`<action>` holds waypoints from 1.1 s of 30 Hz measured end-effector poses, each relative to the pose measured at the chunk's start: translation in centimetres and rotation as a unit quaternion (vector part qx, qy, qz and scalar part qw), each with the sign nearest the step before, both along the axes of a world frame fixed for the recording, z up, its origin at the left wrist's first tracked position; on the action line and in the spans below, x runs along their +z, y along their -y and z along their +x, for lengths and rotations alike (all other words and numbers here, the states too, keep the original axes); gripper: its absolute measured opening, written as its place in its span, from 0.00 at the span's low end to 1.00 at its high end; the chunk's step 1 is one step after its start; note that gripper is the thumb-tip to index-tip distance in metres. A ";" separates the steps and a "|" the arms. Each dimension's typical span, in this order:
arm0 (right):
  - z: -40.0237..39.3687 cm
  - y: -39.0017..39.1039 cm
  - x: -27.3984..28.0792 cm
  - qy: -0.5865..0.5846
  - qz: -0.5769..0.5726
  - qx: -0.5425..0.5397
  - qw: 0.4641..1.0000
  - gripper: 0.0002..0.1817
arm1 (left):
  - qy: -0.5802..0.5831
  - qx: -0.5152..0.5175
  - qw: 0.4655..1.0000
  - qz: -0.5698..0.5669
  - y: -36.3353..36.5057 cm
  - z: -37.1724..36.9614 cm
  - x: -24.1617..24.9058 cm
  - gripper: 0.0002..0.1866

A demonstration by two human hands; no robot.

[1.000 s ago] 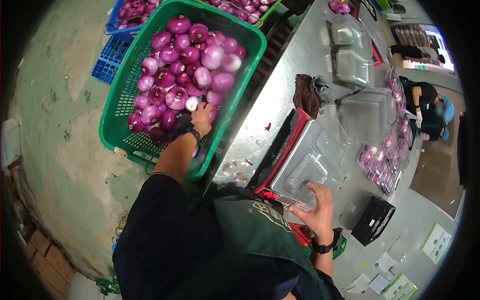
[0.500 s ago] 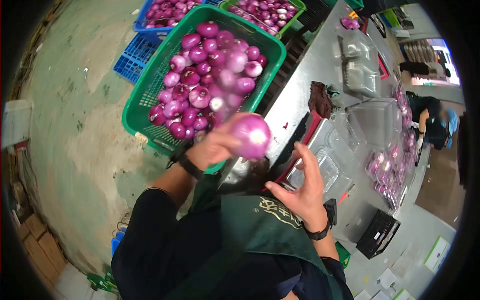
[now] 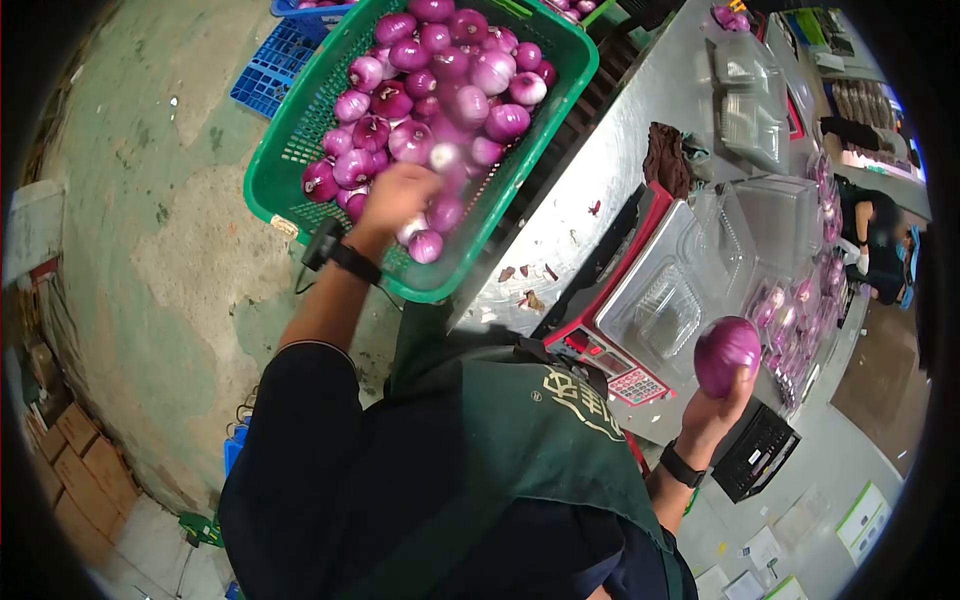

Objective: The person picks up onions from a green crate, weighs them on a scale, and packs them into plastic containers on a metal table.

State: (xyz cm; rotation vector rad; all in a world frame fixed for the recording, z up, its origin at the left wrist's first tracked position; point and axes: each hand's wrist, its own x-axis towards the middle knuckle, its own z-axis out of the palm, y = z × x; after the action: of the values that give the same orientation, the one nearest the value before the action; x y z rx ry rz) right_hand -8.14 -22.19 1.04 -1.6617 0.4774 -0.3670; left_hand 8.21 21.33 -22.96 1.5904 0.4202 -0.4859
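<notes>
At the near right, a red onion [image 3: 726, 354] is gripped in the right hand [image 3: 718, 408], raised above the near edge of the steel tabletop [image 3: 600, 180]. Just left of it, a scale [image 3: 640, 300] is seen on the tabletop, and a clear plastic tray [image 3: 668, 310] is carried on its platform. Farther left, the left hand [image 3: 397, 198] is lowered into a green basket [image 3: 290, 160] on the floor, among a heap of red onions [image 3: 440, 90]; whether anything is grasped by it cannot be told, since it is blurred. Farther off on the tabletop, empty clear containers [image 3: 750, 110] are stacked, and packed trays of onions [image 3: 800, 300] are lined along the right edge.
</notes>
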 end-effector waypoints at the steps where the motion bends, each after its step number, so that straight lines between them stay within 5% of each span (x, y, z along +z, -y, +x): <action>1: -0.7 0.9 -0.4 -0.004 0.034 -0.039 0.999 0.32 | -0.008 0.056 0.998 0.026 -1.9 0.3 -3.3 0.15; 5: -1.0 0.7 -1.1 -0.045 0.106 -0.080 0.990 0.28 | -0.074 0.008 0.984 0.159 -5.3 1.1 -8.4 0.16; 7: -0.6 0.2 -1.6 -0.065 0.091 -0.077 0.991 0.29 | -0.065 -0.154 0.959 0.229 -5.1 0.8 -8.5 0.21; 8: -0.4 0.0 -1.8 -0.082 0.073 -0.073 0.991 0.30 | -0.066 -0.157 0.958 0.230 -5.0 0.4 -10.2 0.21; 10: 0.1 -0.4 -2.1 -0.091 0.064 -0.083 0.990 0.31 | -0.046 -0.414 0.854 0.311 -4.1 -0.3 -13.8 0.30; 13: 0.5 -0.6 -2.6 -0.105 0.023 -0.090 0.990 0.34 | -0.088 -0.388 0.875 0.277 -1.4 -3.0 -12.7 0.41; 16: 1.0 -1.4 -2.8 -0.123 -0.036 -0.086 0.988 0.37 | -0.094 -0.363 0.850 0.370 0.4 -6.0 -19.5 0.47; 18: 1.4 -2.2 -2.8 -0.164 -0.122 -0.082 0.975 0.41 | -0.025 -0.371 0.881 0.293 -1.0 -6.9 -24.8 0.45; 20: 1.5 -2.3 -3.3 -0.167 -0.138 -0.042 0.975 0.43 | -0.015 -0.427 0.881 0.203 -1.7 -5.8 -26.5 0.33; 21: 1.2 -1.7 -3.5 -0.159 -0.133 -0.027 0.978 0.42 | -0.102 -0.443 0.872 0.181 -0.5 -3.6 -18.7 0.28; 23: 0.8 -1.3 -2.7 -0.127 -0.114 -0.063 0.983 0.37 | -0.077 -0.363 0.929 0.014 -2.1 -4.2 -21.5 0.22; 24: 0.7 -0.9 -2.0 -0.100 -0.088 -0.085 0.987 0.34 | -0.173 -0.281 0.943 0.044 -1.7 -3.0 -17.4 0.18; 26: -0.1 0.7 -1.5 -0.079 -0.093 -0.109 0.987 0.29 | -0.305 -0.125 0.929 -0.170 -2.0 -1.5 -14.3 0.19; 28: -0.5 1.3 -1.4 -0.061 -0.090 -0.124 0.986 0.24 | -0.236 -0.049 0.932 -0.272 0.0 -0.1 -3.8 0.20; 33: -0.8 -0.1 -0.2 0.026 0.002 -0.094 0.995 0.19 | -0.011 -0.052 0.930 -0.365 4.7 0.5 9.9 0.29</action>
State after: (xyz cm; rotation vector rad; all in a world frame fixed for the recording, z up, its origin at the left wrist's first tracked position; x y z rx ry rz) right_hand -8.99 -22.11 0.81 -1.6045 0.5972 -0.5468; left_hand 8.70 16.59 -13.11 0.8854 0.1354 -0.6498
